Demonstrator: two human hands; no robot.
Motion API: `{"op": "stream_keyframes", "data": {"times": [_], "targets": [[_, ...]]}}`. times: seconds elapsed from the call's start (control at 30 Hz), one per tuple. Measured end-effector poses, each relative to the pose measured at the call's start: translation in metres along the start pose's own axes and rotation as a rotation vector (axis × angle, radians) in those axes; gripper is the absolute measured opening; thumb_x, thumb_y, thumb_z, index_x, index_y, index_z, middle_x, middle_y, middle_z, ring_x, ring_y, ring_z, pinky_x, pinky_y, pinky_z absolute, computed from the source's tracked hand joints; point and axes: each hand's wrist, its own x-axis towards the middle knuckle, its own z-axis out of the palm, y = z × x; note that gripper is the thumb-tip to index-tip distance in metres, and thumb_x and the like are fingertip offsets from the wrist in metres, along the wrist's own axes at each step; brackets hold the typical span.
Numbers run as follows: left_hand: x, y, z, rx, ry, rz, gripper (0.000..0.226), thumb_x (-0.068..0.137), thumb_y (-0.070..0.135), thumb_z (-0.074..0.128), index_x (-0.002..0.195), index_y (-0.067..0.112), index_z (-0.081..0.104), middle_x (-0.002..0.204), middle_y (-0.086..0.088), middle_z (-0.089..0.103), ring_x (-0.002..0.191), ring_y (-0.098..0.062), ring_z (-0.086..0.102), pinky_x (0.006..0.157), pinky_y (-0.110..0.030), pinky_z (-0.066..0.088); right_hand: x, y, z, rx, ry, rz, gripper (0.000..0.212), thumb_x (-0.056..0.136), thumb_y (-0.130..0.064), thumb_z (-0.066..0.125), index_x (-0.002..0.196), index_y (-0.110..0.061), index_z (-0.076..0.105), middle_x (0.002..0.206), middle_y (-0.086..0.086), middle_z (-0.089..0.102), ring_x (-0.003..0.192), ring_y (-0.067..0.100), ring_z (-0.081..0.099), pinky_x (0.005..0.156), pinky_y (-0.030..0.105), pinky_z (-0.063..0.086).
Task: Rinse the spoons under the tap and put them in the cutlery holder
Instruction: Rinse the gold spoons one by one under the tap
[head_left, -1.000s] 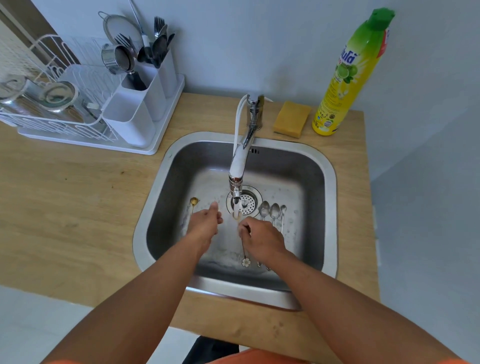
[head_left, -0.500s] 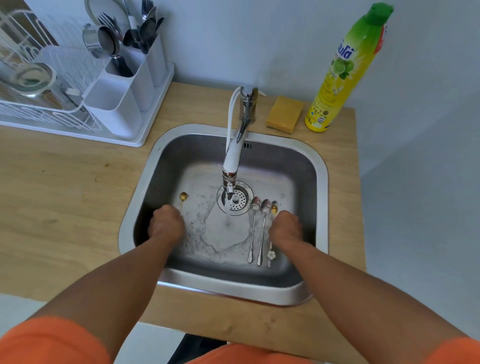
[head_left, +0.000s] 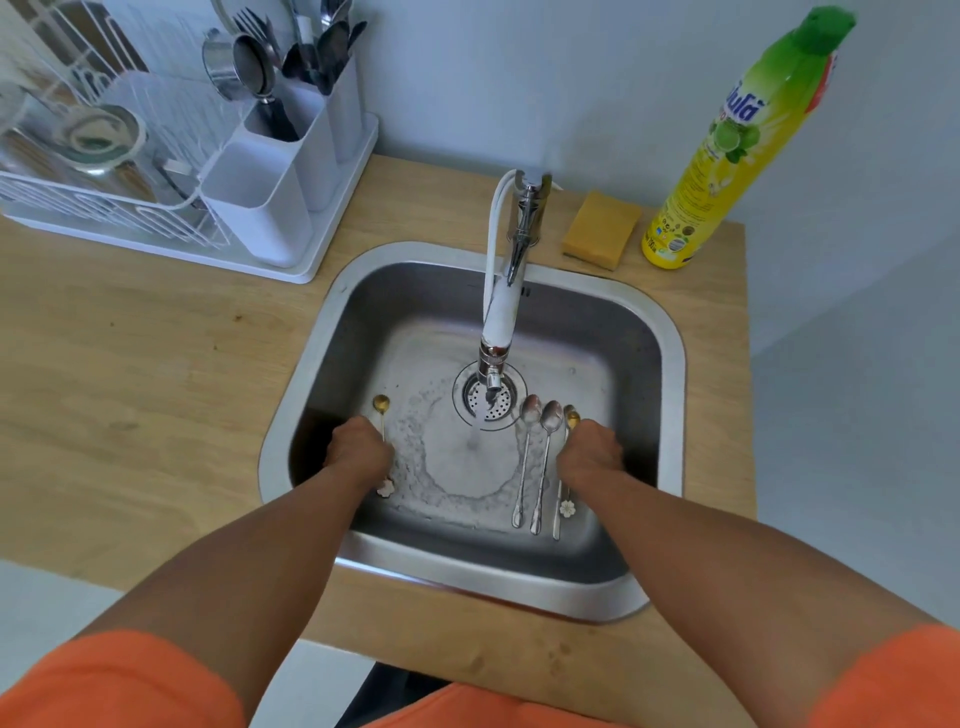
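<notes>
Left hand (head_left: 358, 453): my fingers curl down over a gold flower-ended teaspoon (head_left: 382, 410); grip unclear.
Right hand (head_left: 589, 451): same, over another gold teaspoon (head_left: 571, 419).
Sink floor: two silver long-handled spoons (head_left: 535, 457) await rinsing.
Tap (head_left: 498, 332): running.
White cutlery holder (head_left: 291, 156): no gold spoons visible there.

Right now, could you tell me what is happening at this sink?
A person is rinsing spoons. Water runs from the tap into the sink. The left hand is down on a gold spoon at the left of the basin, and the right hand is over another gold spoon beside two silver spoons lying on the sink floor. Whether the fingers grip is hidden. The cutlery holder waits on the counter.
</notes>
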Motion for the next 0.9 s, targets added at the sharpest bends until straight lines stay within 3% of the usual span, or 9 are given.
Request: {"op": "stream_keyframes", "data": {"times": [0.1, 0.23, 0.3, 0.4, 0.53, 0.6, 0.7, 0.77, 0.9], "targets": [[-0.002, -0.001, 0.003, 0.009, -0.041, -0.021, 0.024, 0.089, 0.015, 0.076, 0.107, -0.001, 0.069, 0.109, -0.021, 0.072, 0.098, -0.038, 0.072, 0.069, -0.034, 0.053, -0.003, 0.001, 0.002, -0.006, -0.031, 0.003, 0.021, 0.095, 0.003, 0.056, 0.111, -0.001, 0.068, 0.113, 0.017, 0.069, 0.104, 0.035, 0.071, 0.084, 0.037, 0.061], [-0.007, 0.003, 0.004, -0.031, -0.097, -0.046, 0.022, 0.091, 0.017, 0.074, 0.081, 0.006, 0.058, 0.1, -0.019, 0.072, 0.073, -0.03, 0.067, 0.054, -0.03, 0.048, -0.005, 0.003, 0.003, -0.021, -0.018, 0.012, 0.021, 0.095, 0.001, 0.056, 0.111, 0.0, 0.069, 0.113, 0.018, 0.07, 0.106, 0.037, 0.071, 0.084, 0.037, 0.059], [-0.011, 0.009, 0.003, -0.065, -0.159, -0.061, 0.017, 0.09, 0.017, 0.072, 0.087, 0.004, 0.063, 0.093, -0.019, 0.071, 0.072, -0.031, 0.069, 0.049, -0.028, 0.046, -0.006, 0.004, 0.004, -0.013, -0.012, 0.016, 0.021, 0.096, 0.001, 0.054, 0.111, 0.0, 0.069, 0.113, 0.018, 0.071, 0.105, 0.037, 0.071, 0.084, 0.039, 0.06], [-0.018, 0.017, 0.003, -0.177, -0.211, -0.059, 0.019, 0.09, 0.019, 0.068, 0.096, 0.001, 0.067, 0.08, -0.017, 0.068, 0.054, -0.025, 0.061, 0.041, -0.022, 0.041, -0.011, 0.005, 0.002, 0.015, -0.012, 0.017, 0.02, 0.096, -0.001, 0.055, 0.111, 0.0, 0.068, 0.114, 0.018, 0.07, 0.105, 0.038, 0.07, 0.085, 0.041, 0.061], [-0.029, 0.029, 0.007, -0.372, -0.28, -0.003, 0.011, 0.089, 0.013, 0.066, 0.085, 0.003, 0.065, 0.065, -0.01, 0.054, 0.036, -0.015, 0.043, 0.036, -0.016, 0.029, -0.02, -0.007, 0.0, 0.088, 0.053, -0.02, 0.027, 0.098, -0.014, 0.051, 0.12, -0.006, 0.063, 0.12, 0.017, 0.067, 0.111, 0.038, 0.066, 0.087, 0.041, 0.055], [-0.035, 0.036, 0.009, -0.421, -0.323, 0.025, 0.011, 0.089, 0.01, 0.068, 0.079, 0.007, 0.063, 0.064, -0.01, 0.048, 0.036, -0.015, 0.036, 0.038, -0.017, 0.026, -0.027, -0.021, 0.0, 0.164, 0.032, -0.126, 0.027, 0.102, -0.027, 0.046, 0.108, -0.012, 0.067, 0.107, 0.013, 0.069, 0.102, 0.035, 0.067, 0.08, 0.037, 0.052], [-0.047, 0.044, 0.012, -0.444, -0.387, 0.074, 0.016, 0.089, 0.012, 0.069, 0.077, 0.012, 0.059, 0.065, -0.01, 0.042, 0.037, -0.015, 0.03, 0.042, -0.019, 0.022, -0.036, -0.041, 0.007, 0.378, -0.22, -0.267, 0.031, 0.098, -0.028, 0.054, 0.076, -0.011, 0.068, 0.072, 0.002, 0.066, 0.067, 0.02, 0.061, 0.063, 0.031, 0.048], [-0.053, 0.047, 0.015, -0.45, -0.43, 0.083, 0.025, 0.091, 0.021, 0.073, 0.07, 0.015, 0.059, 0.059, -0.007, 0.042, 0.035, -0.014, 0.029, 0.041, -0.02, 0.022, -0.038, -0.049, 0.01, 0.456, -0.352, -0.282, 0.031, 0.095, -0.027, 0.06, 0.08, -0.005, 0.074, 0.065, 0.001, 0.063, 0.054, 0.015, 0.052, 0.054, 0.028, 0.043], [-0.063, 0.049, 0.021, -0.475, -0.486, 0.065, 0.033, 0.093, 0.038, 0.075, 0.075, 0.013, 0.064, 0.052, -0.001, 0.046, 0.032, -0.009, 0.03, 0.036, -0.015, 0.023, -0.036, -0.053, 0.016, 0.587, -0.41, -0.202, 0.016, 0.094, -0.022, 0.067, 0.086, -0.017, 0.079, 0.059, -0.007, 0.062, 0.046, 0.009, 0.046, 0.042, 0.021, 0.035]]}}
